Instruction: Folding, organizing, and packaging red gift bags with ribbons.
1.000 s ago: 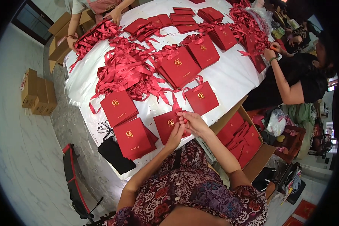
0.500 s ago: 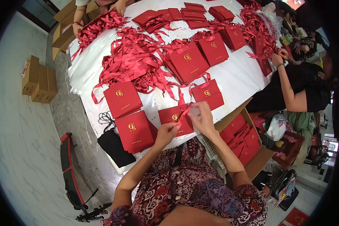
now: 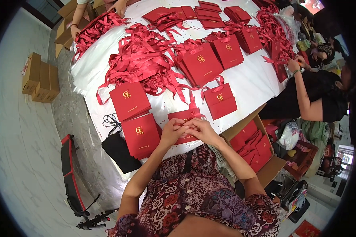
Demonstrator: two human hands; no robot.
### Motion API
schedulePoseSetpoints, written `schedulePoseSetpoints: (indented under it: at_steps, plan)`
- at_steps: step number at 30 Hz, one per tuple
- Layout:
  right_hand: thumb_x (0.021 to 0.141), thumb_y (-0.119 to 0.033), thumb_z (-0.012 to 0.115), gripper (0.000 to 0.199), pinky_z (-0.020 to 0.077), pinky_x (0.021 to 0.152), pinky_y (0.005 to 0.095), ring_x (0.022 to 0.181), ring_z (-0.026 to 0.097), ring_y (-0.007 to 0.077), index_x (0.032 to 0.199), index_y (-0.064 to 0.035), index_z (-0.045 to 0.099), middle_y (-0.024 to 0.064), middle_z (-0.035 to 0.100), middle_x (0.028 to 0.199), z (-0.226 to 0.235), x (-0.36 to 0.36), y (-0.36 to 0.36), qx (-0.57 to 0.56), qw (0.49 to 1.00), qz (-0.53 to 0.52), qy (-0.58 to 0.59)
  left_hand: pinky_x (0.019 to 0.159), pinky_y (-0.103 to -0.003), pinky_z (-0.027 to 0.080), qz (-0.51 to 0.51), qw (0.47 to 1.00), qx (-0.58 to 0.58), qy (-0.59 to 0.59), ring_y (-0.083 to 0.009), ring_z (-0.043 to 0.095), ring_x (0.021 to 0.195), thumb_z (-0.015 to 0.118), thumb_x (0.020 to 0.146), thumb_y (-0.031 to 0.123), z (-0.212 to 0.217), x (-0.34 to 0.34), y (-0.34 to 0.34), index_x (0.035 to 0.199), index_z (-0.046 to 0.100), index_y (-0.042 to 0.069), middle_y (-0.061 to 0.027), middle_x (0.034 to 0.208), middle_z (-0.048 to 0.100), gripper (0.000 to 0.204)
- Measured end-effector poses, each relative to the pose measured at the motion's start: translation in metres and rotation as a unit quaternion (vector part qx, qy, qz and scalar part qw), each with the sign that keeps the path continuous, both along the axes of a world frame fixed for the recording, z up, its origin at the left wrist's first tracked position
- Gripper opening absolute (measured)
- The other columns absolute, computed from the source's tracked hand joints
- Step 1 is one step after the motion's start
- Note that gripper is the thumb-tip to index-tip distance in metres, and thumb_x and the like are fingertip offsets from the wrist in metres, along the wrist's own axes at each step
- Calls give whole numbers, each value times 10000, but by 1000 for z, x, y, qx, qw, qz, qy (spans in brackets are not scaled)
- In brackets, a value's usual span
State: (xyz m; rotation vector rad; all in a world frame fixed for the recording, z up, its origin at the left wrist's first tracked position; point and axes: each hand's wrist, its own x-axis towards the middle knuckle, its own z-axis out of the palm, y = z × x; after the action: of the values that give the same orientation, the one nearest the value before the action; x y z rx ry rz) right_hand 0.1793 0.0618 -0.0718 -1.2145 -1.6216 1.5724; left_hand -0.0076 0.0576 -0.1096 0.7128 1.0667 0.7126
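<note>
A small red paper bag (image 3: 178, 115) with a gold print lies flat at the table's near edge, partly covered by my hands. My left hand (image 3: 173, 132) and my right hand (image 3: 204, 131) meet over it, fingertips pinched together on a red ribbon (image 3: 198, 115). A bit of ribbon shows above the fingers; the part between them is hidden. Just right of my hands stands a bag with a ribbon handle (image 3: 220, 103). To the left are two stacks of flat red bags, a nearer stack (image 3: 140, 140) and a farther stack (image 3: 127, 104).
A big heap of red ribbons (image 3: 140, 59) covers the table's middle, with more bags (image 3: 201, 65) beside it. A black pouch (image 3: 120, 152) lies at the left edge. An open carton (image 3: 279, 168) of red bags stands at right. Other people's hands (image 3: 294, 65) work at the far sides.
My hands have come together over the bag; before, they were apart with the ribbon stretched between them. The view has shifted slightly.
</note>
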Motion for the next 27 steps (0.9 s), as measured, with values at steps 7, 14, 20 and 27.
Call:
schedulePoseSetpoints:
  at_steps: [7,14,20,27]
  plan:
    - [879,-132,655,130,504,671,382,786,632,317,957,-32,626,122,628,876,-35,0,2,201,960,-28,-195,696,-363,549,-118,854,287,418,-292,643,850,741,792,165,10,-8,20,1124,542,2,-139,1005,627,420]
    - [887,-143,645,123,490,669,400,783,620,332,918,-32,604,126,618,863,-44,-4,4,176,950,-82,-244,756,-422,511,-175,716,331,589,-336,566,963,810,655,117,-3,3,24,1045,543,56,-138,1021,538,476]
    - [876,-161,652,135,498,641,397,764,627,306,912,-41,604,108,617,833,-44,-16,0,237,944,-126,-194,715,-439,498,-144,772,377,491,-339,571,923,757,684,58,3,1,21,994,517,48,-143,996,510,392]
    - [864,-120,659,121,492,636,398,758,623,306,906,-29,592,114,607,818,-45,-26,-3,259,939,-125,-189,685,-465,492,-134,798,395,435,-362,605,827,665,775,55,2,-5,20,985,500,49,-157,894,586,267]
